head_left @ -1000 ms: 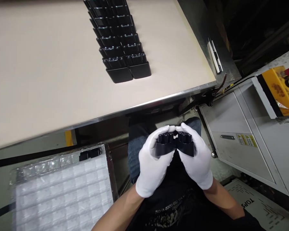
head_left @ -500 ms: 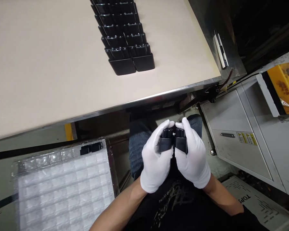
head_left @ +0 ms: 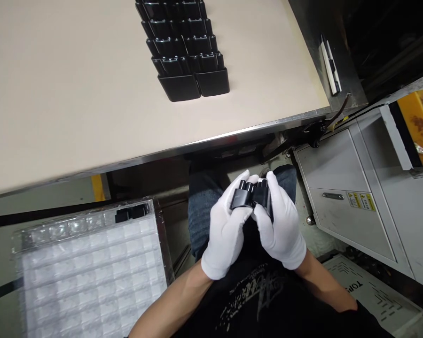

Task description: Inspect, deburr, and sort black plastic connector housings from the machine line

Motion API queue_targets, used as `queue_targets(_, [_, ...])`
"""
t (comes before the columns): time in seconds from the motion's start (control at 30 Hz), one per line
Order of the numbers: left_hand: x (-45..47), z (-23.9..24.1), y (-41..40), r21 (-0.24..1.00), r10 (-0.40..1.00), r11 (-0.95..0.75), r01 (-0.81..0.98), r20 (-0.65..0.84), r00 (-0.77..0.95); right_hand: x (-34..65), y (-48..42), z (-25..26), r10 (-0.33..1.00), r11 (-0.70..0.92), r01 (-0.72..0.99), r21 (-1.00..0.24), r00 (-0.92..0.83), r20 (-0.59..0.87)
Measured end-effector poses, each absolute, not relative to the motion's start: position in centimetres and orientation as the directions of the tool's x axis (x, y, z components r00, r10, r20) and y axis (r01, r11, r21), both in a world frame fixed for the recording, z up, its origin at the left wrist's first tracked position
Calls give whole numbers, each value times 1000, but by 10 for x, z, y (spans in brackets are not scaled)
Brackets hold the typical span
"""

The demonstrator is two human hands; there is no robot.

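Note:
Both my hands wear white gloves and are held close together over my lap, below the table edge. My left hand (head_left: 227,230) is closed around one black plastic part (head_left: 242,197) with rounded posts on its top. A similar black plastic part (head_left: 262,193) sits in my right hand (head_left: 282,223), its fingers wrapped round the outer side. The two parts are side by side, tilted differently; whether they touch is hard to tell. On the table, a double row of similar black parts (head_left: 193,84) stretches away from me.
The beige-topped table (head_left: 91,108) has a metal front edge. At lower left is a clear compartment tray (head_left: 91,272) with two black parts (head_left: 131,213) in its top row. Pens (head_left: 330,65) lie at the table's right side. A grey cabinet (head_left: 345,202) stands at right.
The black parts have turned in my hands; the left one now tilts and shows more of its smooth face. The view has shifted slightly, with the row on the table appearing higher.

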State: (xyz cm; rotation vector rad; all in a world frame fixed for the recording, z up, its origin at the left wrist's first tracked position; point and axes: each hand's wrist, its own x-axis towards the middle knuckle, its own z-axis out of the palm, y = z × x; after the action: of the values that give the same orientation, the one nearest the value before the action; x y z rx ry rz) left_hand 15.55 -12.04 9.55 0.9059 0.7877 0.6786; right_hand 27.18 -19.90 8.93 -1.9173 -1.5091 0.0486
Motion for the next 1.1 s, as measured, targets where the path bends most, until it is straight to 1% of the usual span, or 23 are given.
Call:
queue_targets(0.07, [154, 94, -121, 861, 768, 475, -180, -305, 564, 272, -200, 86, 863, -73, 837, -542, 325, 387])
queue_targets(0.13, [151, 94, -121, 881, 767, 438, -176, -265, 585, 272, -201, 83, 849, -53, 833, -551, 328, 414])
queue_targets(0.2, [147, 94, -120, 924, 777, 343, -171, -177, 604, 272, -203, 81, 835, -31, 831, -556, 327, 443])
queue_targets(0.27, [143, 92, -119, 964, 774, 214, -157, -69, 630, 273, -203, 80, 824, -8, 826, -564, 325, 464])
queue_targets(0.37, [139, 87, -115, 988, 741, 63, -140, 48, 670, 276, -203, 78, 809, 19, 817, -576, 326, 489])
queue_targets(0.43, [138, 84, -113, 990, 715, 18, -138, 84, 694, 278, -201, 75, 800, 33, 813, -581, 327, 503])
queue_targets(0.53, [136, 80, -111, 993, 690, -20, -114, 97, 717, 280, -199, 72, 792, 53, 806, -589, 326, 517])
queue_targets(0.63, [137, 81, -111, 993, 691, -77, -85, 115, 714, 282, -199, 73, 787, 76, 793, -605, 325, 524])
queue_targets(0.7, [138, 83, -110, 988, 704, -111, -103, 151, 694, 283, -200, 78, 787, 84, 765, -638, 342, 514])
queue_targets(0.77, [140, 85, -110, 986, 743, -111, -128, 167, 648, 284, -200, 85, 777, 62, 707, -704, 409, 479])
queue_targets(0.83, [142, 87, -109, 986, 800, -71, -152, 147, 582, 286, -198, 94, 758, 34, 606, -795, 503, 415])
queue_targets(0.93, [145, 91, -105, 983, 861, 13, -183, 82, 502, 290, -191, 106, 751, 75, 439, -895, 565, 341])
queue_targets(1.0, [145, 93, -103, 980, 872, 58, -190, 43, 488, 293, -187, 109, 753, 121, 373, -920, 570, 330])
queue_targets(1.1, [144, 95, -101, 976, 869, 108, -190, 0, 494, 294, -183, 108, 758, 137, 334, -933, 571, 316])
